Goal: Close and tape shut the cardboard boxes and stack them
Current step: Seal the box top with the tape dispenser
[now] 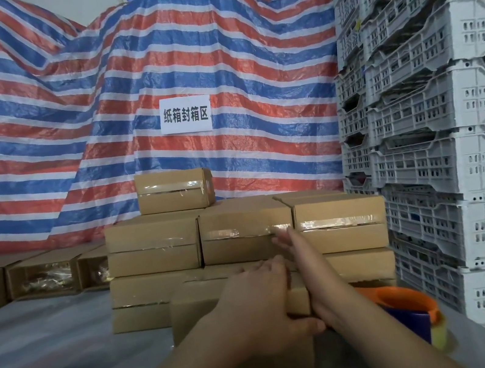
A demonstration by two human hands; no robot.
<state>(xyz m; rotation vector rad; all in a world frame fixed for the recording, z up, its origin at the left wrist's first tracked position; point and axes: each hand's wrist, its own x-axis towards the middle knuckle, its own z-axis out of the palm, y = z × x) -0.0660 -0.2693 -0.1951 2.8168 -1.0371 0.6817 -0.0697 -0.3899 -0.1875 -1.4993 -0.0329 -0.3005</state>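
Held the near cardboard box (192, 314) down on the table (40, 362) with the left hand (255, 307), grip curled over its top, seemingly to steady it, while stretching the right hand (285, 239), fingers straight, toward the taped stack (243, 232) behind, tape dispenser (415, 305) parked alongside.

Table (40, 362): taped boxes (244, 238) stacked at centre; open boxes (45, 276) left; tape dispenser (412, 303) right; crates (448, 117) stacked far right; tarpaulin (63, 117) behind.

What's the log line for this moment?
left hand: grips near box | right hand: open, touching stacked box | tape dispenser: on table
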